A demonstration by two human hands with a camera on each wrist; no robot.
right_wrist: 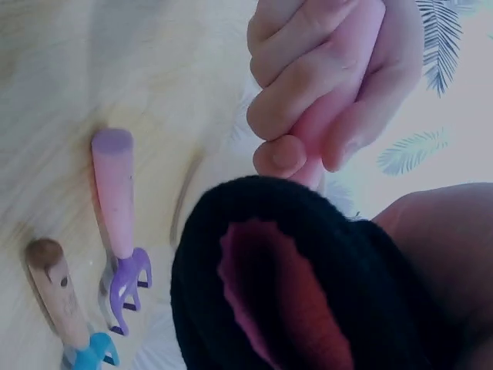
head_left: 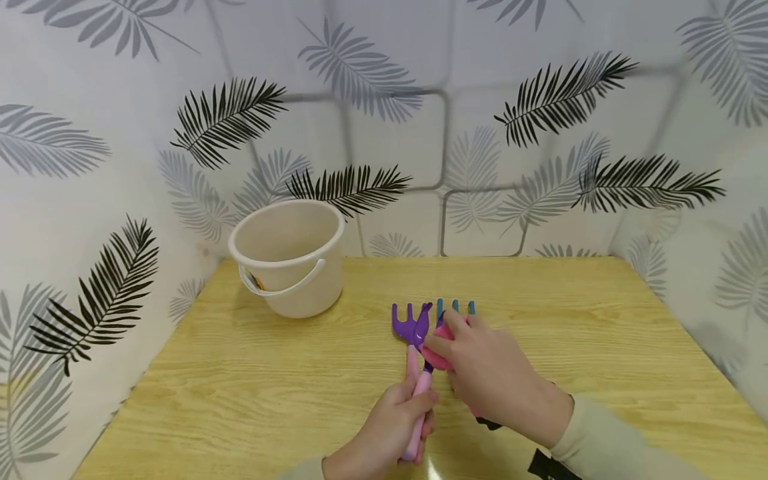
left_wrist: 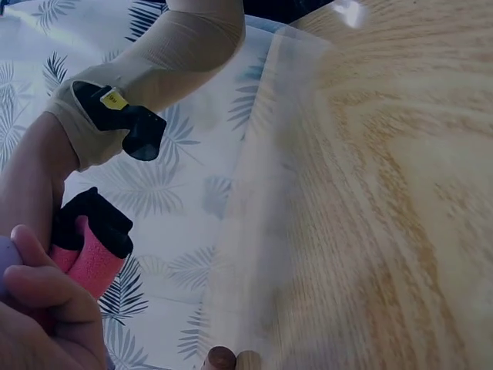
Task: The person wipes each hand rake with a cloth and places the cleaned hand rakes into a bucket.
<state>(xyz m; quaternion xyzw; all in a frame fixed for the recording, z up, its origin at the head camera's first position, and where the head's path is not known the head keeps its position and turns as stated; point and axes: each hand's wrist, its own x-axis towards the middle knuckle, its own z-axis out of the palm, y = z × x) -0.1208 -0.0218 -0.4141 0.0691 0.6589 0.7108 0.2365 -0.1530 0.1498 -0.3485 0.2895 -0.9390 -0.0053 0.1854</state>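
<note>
My left hand (head_left: 390, 421) grips the pink handle of a small garden tool (head_left: 423, 383) with a purple head, angled upward over the table. Around that head my right hand (head_left: 495, 370) holds a pink glove (head_left: 435, 358), so the head's exact shape is mostly hidden. The glove's black knit cuff (right_wrist: 223, 212) gapes in the right wrist view. Lying on the table behind are a purple hand rake (right_wrist: 123, 289) with a pink handle and a blue hand rake (right_wrist: 92, 351) with a wooden handle. In the left wrist view the glove (left_wrist: 98, 266) hangs beyond my left fingers.
A cream bucket (head_left: 303, 283), its handle hanging down in front, stands at the back left of the wood-grain table (head_left: 252, 393). Leaf-patterned sheeting (head_left: 390, 140) rises behind the table and along its sides.
</note>
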